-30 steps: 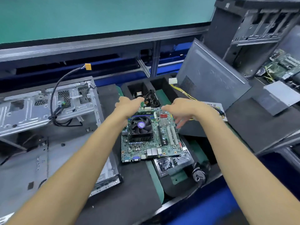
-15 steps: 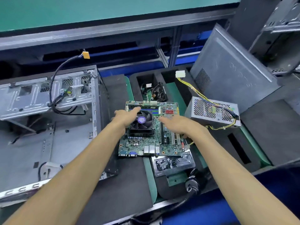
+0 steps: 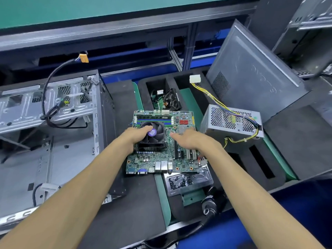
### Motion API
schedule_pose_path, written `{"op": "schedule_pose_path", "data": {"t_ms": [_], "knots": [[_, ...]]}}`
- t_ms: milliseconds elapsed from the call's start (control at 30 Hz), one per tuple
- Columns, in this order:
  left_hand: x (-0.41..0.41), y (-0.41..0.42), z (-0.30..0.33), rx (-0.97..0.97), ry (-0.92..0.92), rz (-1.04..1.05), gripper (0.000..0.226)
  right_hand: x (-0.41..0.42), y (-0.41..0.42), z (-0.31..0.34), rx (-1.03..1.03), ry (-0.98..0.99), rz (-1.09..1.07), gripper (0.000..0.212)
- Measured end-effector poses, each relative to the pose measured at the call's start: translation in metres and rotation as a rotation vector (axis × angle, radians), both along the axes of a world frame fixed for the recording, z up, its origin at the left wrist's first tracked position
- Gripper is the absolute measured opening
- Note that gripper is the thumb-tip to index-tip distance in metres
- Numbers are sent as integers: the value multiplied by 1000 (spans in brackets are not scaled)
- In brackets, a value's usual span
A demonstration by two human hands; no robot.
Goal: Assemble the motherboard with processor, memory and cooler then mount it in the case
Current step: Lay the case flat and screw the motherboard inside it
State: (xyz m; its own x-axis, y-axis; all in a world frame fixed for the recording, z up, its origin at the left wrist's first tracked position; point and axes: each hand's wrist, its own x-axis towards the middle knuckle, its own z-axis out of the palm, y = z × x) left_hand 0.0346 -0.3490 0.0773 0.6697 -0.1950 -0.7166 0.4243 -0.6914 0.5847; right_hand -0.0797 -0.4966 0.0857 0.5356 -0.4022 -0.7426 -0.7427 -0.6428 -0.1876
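The green motherboard lies flat on the black foam in the middle. It carries a black cooler with a fan and a memory stick along its far edge. My left hand rests on the cooler's left side, its fingers laid over the fan up to the purple hub. My right hand hovers low over the board just right of the cooler, fingers straight and pointing left, holding nothing. The open metal case lies on its side at the left, with loose black cables inside.
A grey power supply with yellow wires stands right of the board, and a grey side panel leans behind it. A screw tray sits at the board's near edge. A spare fan lies in a foam compartment beyond.
Both hands drew back from the board's far edge by the memory toward its middle. My left hand came to rest on the cooler fan, and the right moved beside it.
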Motion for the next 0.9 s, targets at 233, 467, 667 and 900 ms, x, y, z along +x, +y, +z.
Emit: {"op": "schedule_pose_path", "data": {"t_ms": [233,467,667,900], "knots": [[4,0,2,-44,33,29,43,3,5,-5,-58,21,39,84],[9,2,1,-88,64,32,45,-4,7,-2,-57,-2,31,80],[10,2,0,-114,90,57,41,-9,8,2,-83,31,-76,89],[11,3,-4,-126,98,67,32,-14,3,-3,-60,68,-157,89]]}}
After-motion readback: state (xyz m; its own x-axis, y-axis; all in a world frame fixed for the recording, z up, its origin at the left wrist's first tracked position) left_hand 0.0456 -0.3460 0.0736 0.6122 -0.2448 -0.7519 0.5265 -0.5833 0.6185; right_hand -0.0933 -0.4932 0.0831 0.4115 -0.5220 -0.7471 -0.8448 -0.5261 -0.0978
